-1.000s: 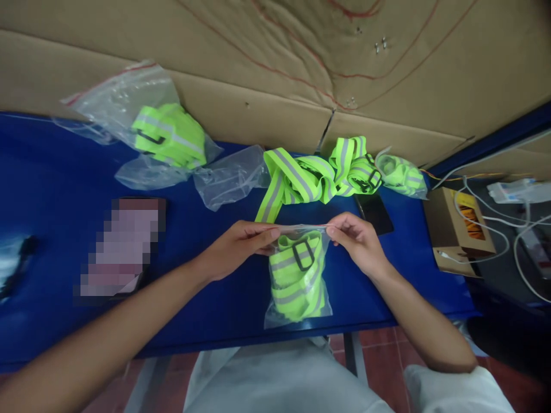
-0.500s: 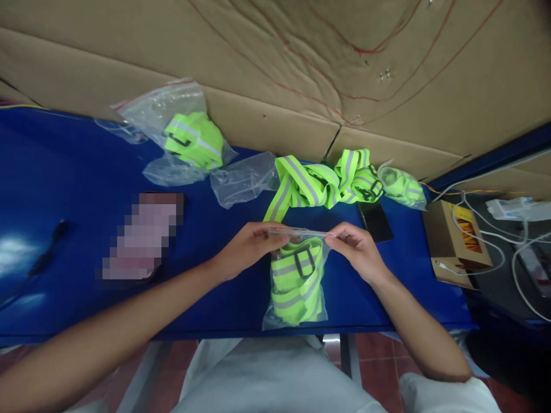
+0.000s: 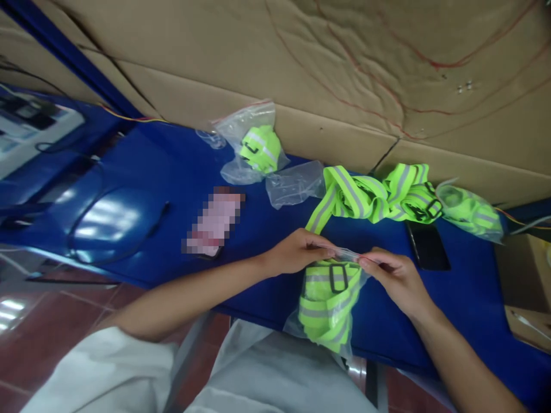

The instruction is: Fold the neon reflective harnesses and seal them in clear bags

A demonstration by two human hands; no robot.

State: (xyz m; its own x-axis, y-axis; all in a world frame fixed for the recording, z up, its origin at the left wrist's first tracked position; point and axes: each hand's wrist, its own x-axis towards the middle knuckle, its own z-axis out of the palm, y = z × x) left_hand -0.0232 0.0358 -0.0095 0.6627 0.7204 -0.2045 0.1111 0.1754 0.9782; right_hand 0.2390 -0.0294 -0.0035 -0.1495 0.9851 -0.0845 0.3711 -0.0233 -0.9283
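Person at a blue tabletop (image 3: 181, 155), both bare hands in front of the body, close to the near edge. Left hand (image 3: 297, 251): fingers pinched on the left part of the mouth of a clear zip bag (image 3: 295, 324). Right hand (image 3: 394, 272): thumb and fingers gripping the right end of the same mouth, which runs as a short strip between the two hands. Bag hangs below them, bottom at the tabletop's front edge; whether it rests there I cannot tell. Inside: a folded lime-yellow reflective strap (image 3: 325, 312) with grey stripes, black buckle (image 3: 338, 278) near the top.

Beyond the hands, a loose reflective strap (image 3: 355, 198) lies in loops, one tail running down toward the left hand. Just right of it, a coiled strap (image 3: 415, 201) with a black buckle, then a bagged strap (image 3: 477, 217). Dark phone (image 3: 427, 245) lies just in front of the coil. Left of the loops, a flat clear bag (image 3: 295, 183); next to that, another bagged bundle (image 3: 261, 150). Second phone (image 3: 215, 223), screen blurred out, left of the hands. Cardboard box (image 3: 520, 269) at far right.
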